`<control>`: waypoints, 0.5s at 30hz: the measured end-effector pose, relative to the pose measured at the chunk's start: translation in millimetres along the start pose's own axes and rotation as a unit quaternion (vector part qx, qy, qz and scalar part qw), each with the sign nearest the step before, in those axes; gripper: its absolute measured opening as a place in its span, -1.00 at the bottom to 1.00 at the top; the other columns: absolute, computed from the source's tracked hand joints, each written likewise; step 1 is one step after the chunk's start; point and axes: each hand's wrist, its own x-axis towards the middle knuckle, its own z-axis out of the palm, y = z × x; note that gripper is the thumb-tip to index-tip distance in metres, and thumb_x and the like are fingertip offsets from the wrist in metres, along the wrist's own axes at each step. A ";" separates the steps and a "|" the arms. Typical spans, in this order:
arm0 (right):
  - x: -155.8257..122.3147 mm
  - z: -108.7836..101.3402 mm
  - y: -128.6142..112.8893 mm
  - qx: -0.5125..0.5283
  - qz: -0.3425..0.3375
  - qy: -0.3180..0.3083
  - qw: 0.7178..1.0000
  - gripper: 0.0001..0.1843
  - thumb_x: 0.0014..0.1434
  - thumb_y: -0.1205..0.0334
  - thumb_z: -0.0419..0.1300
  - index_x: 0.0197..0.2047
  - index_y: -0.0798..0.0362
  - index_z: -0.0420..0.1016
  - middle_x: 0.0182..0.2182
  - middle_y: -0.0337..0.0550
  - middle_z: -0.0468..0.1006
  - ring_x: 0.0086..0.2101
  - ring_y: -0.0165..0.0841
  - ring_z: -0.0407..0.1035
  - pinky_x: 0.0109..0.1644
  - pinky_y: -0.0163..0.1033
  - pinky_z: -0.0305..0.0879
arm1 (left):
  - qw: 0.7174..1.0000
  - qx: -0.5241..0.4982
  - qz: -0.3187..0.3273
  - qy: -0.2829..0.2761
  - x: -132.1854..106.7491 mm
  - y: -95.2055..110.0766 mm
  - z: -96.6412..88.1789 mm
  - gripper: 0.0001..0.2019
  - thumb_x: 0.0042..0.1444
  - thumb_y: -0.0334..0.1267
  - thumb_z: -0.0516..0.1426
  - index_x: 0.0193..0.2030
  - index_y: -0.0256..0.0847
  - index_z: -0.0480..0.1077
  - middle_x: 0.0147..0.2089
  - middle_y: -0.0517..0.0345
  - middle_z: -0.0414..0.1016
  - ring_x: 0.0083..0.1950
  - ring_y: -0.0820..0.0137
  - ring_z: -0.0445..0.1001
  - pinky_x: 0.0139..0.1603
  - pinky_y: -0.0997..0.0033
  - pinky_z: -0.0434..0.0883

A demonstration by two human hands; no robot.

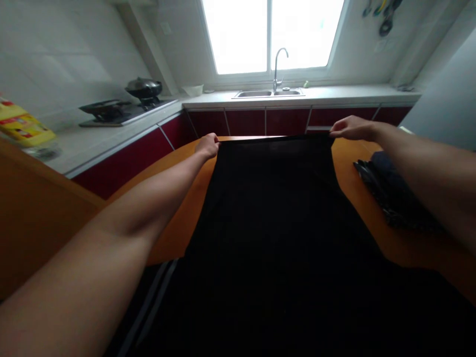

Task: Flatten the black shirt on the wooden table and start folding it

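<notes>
A large black garment [275, 208] lies spread over an orange wooden table [174, 198], reaching from the far edge down to the bottom of the view. My left hand [207, 145] pinches its far left corner, fingers closed on the cloth. My right hand [349, 128] grips the far right corner the same way. Both arms are stretched out and the far hem runs taut and straight between the two hands.
A dark folded pile of clothes [394, 196] sits on the table under my right forearm. Beyond the table runs a red-fronted counter with a sink and tap [275, 79], a stove with a wok [143, 89] and a yellow bottle [22, 126].
</notes>
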 end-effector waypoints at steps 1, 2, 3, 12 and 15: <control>-3.4 -6.0 -3.2 0.086 0.001 -0.019 0.996 -0.38 0.39 0.03 -0.10 0.03 0.51 0.43 -0.05 0.21 0.51 -0.11 -0.37 0.39 -0.07 -0.15 0.15 | 1.000 -0.007 0.000 0.008 2.3 0.1 -0.8 -0.81 0.22 -0.21 0.19 -0.09 -0.24 0.46 -0.05 -0.04 0.54 -0.09 0.30 0.45 -0.01 0.34 0.32; -6.3 -10.7 -5.8 0.170 -0.006 -0.029 0.985 -0.43 0.41 0.08 -0.12 0.09 0.47 0.39 0.01 0.24 0.47 -0.11 -0.40 0.39 -0.07 -0.16 0.16 | 1.000 -0.013 -0.002 0.014 4.3 -0.3 -1.0 -0.81 0.21 -0.21 0.19 -0.09 -0.25 0.45 -0.05 -0.03 0.54 -0.09 0.31 0.44 -0.01 0.35 0.32; -8.5 -13.8 -7.7 0.243 -0.024 -0.027 0.969 -0.49 0.44 0.13 -0.13 0.12 0.41 0.37 0.08 0.25 0.44 -0.11 -0.42 0.39 -0.06 -0.17 0.17 | 1.000 -0.021 -0.007 0.017 5.9 -1.0 -0.8 -0.81 0.21 -0.22 0.19 -0.09 -0.25 0.45 -0.05 -0.02 0.53 -0.10 0.32 0.43 -0.02 0.35 0.33; -11.1 -11.0 -3.4 0.248 0.000 0.041 0.968 -0.71 0.40 0.29 0.12 0.06 0.34 0.42 -0.01 0.21 0.50 -0.25 -0.48 0.31 -0.12 -0.21 0.18 | 0.998 -0.063 0.001 0.029 6.3 -2.7 -8.0 -0.83 0.17 -0.24 0.19 -0.13 -0.25 0.44 -0.11 0.02 0.51 -0.13 0.33 0.42 -0.02 0.35 0.32; -6.7 -14.8 -3.6 0.021 0.022 0.098 0.995 -0.60 0.36 0.18 0.17 -0.01 0.44 0.45 -0.11 0.23 0.56 -0.30 -0.50 0.29 -0.12 -0.18 0.16 | 0.997 -0.073 0.003 0.033 10.5 0.2 -18.2 -0.82 0.18 -0.26 0.20 -0.09 -0.27 0.44 -0.09 0.02 0.51 -0.12 0.35 0.42 0.00 0.35 0.31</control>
